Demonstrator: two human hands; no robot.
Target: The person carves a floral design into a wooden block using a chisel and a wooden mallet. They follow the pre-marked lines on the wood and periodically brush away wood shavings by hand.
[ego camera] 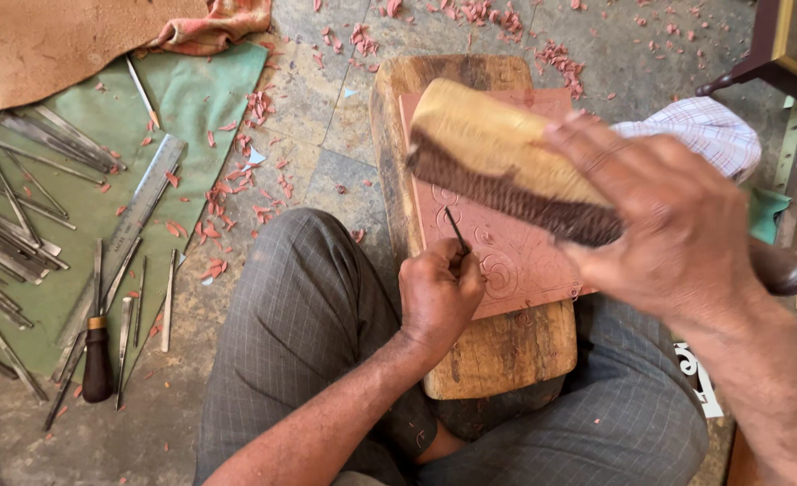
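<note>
My left hand (439, 292) grips a thin dark chisel (456, 230), its tip resting on a reddish carved panel (515, 256) with scroll patterns. The panel lies on a thick wooden block (497, 351) between my knees. My right hand (664, 220) holds a worn wooden mallet (493, 153) raised above the panel and the chisel; its dark handle (781, 267) sticks out to the right.
Several metal chisels (20, 234), a steel ruler (137, 216) and a dark-handled tool (98, 364) lie on a green mat (209, 99) to the left. Reddish wood chips (227, 207) litter the stone floor. A tan leather sheet (47, 40) lies at the top left, a checked cloth (709, 130) at right.
</note>
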